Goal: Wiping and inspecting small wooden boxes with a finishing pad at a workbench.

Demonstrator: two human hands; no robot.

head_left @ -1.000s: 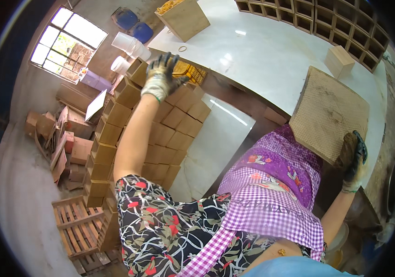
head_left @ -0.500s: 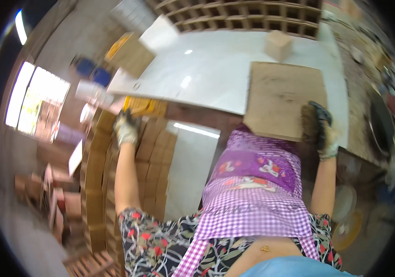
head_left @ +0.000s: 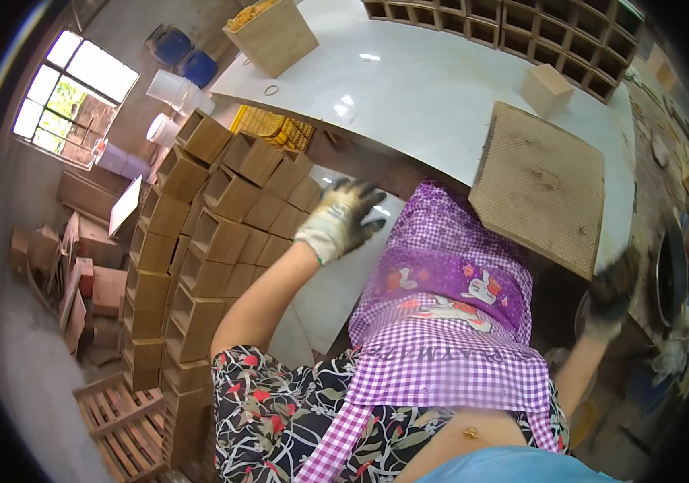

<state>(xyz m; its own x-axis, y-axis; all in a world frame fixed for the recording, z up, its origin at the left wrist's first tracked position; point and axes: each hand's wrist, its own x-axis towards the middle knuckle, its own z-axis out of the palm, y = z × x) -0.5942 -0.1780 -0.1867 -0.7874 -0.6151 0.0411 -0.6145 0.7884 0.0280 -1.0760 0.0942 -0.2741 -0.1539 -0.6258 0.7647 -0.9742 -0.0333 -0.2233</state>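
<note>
My left hand (head_left: 341, 219), in a white glove with dark, worn fingertips, hangs with fingers spread between the stacked wooden boxes (head_left: 214, 237) and my apron. Nothing is in it. My right hand (head_left: 612, 294), gloved and smeared by motion, is low at the right, just off the near right corner of a flat brown board (head_left: 542, 185). Its fingers are too blurred to read, and whether it holds anything is unclear. The board has a fine mesh-like texture and dark smudges; it lies on the white table (head_left: 409, 105), its near edge overhanging toward me.
A pale wooden block (head_left: 546, 90) stands beyond the board, before a rack of open compartments (head_left: 521, 32). A box of yellow items (head_left: 272, 36) and a small ring (head_left: 271, 90) are on the table's left. A yellow crate (head_left: 272, 129) and a wooden pallet (head_left: 123, 423) are lower.
My left hand has come right, from the boxes and yellow crate toward my apron. My right hand has left the board's surface, moving down and right. The view has turned, tilting the board.
</note>
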